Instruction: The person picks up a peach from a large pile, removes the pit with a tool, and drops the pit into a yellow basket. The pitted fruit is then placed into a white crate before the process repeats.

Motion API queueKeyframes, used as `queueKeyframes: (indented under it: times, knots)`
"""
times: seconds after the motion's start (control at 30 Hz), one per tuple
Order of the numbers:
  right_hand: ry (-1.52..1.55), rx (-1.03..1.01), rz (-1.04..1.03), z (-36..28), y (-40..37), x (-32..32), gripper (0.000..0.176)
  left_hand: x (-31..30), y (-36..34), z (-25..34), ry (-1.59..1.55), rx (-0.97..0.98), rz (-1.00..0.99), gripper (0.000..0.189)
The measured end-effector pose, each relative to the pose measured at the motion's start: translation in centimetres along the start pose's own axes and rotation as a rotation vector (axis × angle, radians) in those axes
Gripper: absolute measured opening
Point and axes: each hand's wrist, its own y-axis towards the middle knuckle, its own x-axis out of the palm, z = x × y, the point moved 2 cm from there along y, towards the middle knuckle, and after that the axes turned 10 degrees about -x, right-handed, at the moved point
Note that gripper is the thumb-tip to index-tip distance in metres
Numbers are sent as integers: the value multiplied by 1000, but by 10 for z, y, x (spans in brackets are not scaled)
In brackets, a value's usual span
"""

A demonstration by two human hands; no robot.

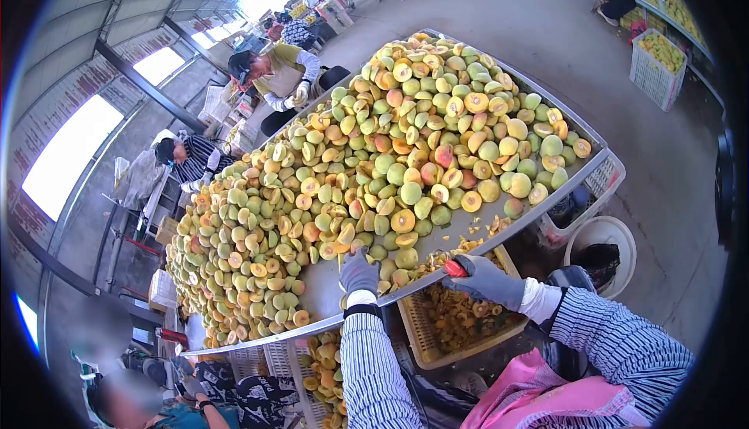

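A large heap of halved and whole yellow-green fruit (406,148) covers the metal table (320,288). My left hand (359,273), in a grey glove, reaches over the table's near edge and touches the fruit; its fingertips are partly lost among the pieces, and what they hold is too small to tell. My right hand (488,281), also gloved in grey, is closed around a tool with a red handle (456,268) just above the table's edge. Below it stands a yellow crate (425,343) with scraps of fruit.
A white bucket (630,253) and a white basket (612,187) stand at the right of the table. Co-workers sit along the far left side, and another person is at the lower left. A crate of fruit (659,66) stands on the floor at the upper right.
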Motion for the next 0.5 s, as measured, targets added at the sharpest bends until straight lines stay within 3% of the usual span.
queueKeyframes:
  times: [0.03,0.1,0.13,0.17,0.2,0.23,0.3,0.33,0.37,0.43,0.47,0.5]
  knots:
    - [11,2,5,-2,0,0,36,0,1,-5,12,3,-2,59]
    - [-99,-13,32,-6,-4,0,38,-3,0,-20,-396,-14,98,61]
    - [-90,-3,28,-3,-7,2,38,-2,-6,-25,-915,1,11,57]
    - [-240,-152,94,0,-8,3,40,-1,-13,-34,-1434,11,-76,53]
    - [-389,-304,156,-1,-11,6,41,3,-29,-40,-1476,175,-59,49]
    - [-382,-298,142,-14,-17,13,41,-2,-55,-38,-1514,340,-40,45]
    - [-274,-240,-49,-47,-35,31,44,-21,-113,-26,-2444,-10,-599,43]
    - [-425,-337,-96,-30,-38,43,43,-6,-127,-24,-2293,-16,-368,46]
    - [-481,-368,-155,-35,-47,56,44,-7,-149,-24,-2547,-98,-558,49]
    - [-541,-379,-197,-40,-69,81,44,-9,-202,-7,-1526,177,151,50]
    - [-548,-370,-202,-46,-77,89,44,2,-209,-17,-2009,44,-73,49]
    - [-566,-333,-199,-52,-87,97,43,3,-224,-20,-2015,33,-77,49]
